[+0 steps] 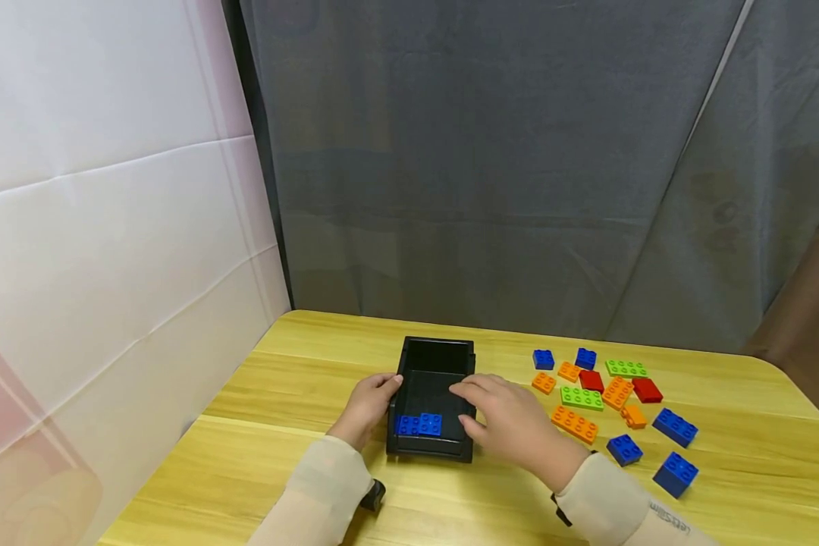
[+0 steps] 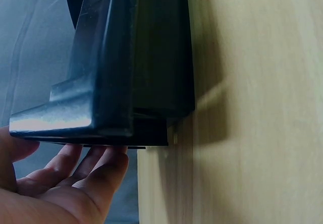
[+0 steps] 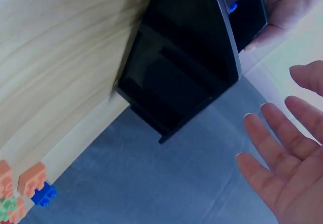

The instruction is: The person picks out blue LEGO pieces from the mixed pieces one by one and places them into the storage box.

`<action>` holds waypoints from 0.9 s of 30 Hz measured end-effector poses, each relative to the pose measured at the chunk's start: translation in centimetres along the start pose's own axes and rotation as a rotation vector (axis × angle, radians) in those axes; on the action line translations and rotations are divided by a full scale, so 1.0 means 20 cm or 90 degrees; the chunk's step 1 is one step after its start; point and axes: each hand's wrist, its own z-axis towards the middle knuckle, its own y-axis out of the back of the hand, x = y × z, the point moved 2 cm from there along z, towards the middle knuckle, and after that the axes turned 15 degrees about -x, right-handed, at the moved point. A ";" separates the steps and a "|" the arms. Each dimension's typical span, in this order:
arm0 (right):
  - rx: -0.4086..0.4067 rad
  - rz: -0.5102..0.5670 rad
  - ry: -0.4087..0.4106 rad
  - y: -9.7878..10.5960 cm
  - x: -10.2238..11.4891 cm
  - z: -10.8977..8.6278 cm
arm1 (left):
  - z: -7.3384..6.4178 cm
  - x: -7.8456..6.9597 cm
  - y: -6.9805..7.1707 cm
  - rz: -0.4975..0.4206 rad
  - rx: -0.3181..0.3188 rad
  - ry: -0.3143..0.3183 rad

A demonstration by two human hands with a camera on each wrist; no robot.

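Note:
A black plastic bin (image 1: 428,390) stands on the wooden table in front of me. Two blue toy bricks (image 1: 419,425) lie side by side at its near end. My left hand (image 1: 367,408) grips the bin's left side, the thumb up at the rim; in the left wrist view its fingers (image 2: 103,166) curl against the bin's wall. Over the bin's right edge in the head view is my right hand (image 1: 512,417). The right wrist view shows that hand with fingers (image 3: 267,138) spread loosely, nothing in them, apart from the bin.
To the right of the bin lie several loose toy bricks: blue ones (image 1: 676,475), orange ones (image 1: 574,424), lime green ones (image 1: 582,398) and red ones (image 1: 647,390). A grey curtain (image 1: 484,167) hangs behind the table (image 1: 246,462), and a white cloth (image 1: 109,212) on the left.

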 end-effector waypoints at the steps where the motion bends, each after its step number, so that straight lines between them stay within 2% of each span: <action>1: -0.006 -0.003 0.000 0.00 -0.01 0.00 | 0.00 0.00 0.00 0.000 0.000 0.000; 7: -0.074 -0.024 0.018 0.06 -0.05 -0.04 | 0.00 0.00 0.00 -0.003 0.001 -0.004; 10: -0.093 -0.029 0.009 0.10 -0.09 -0.06 | 0.00 0.00 0.00 -0.002 0.002 -0.006; 15: -0.085 -0.044 -0.014 0.15 -0.14 -0.08 | 0.00 0.00 0.00 -0.005 0.000 -0.005; 27: -0.058 -0.048 -0.078 0.20 -0.26 -0.17 | 0.00 0.00 0.00 0.004 0.003 -0.008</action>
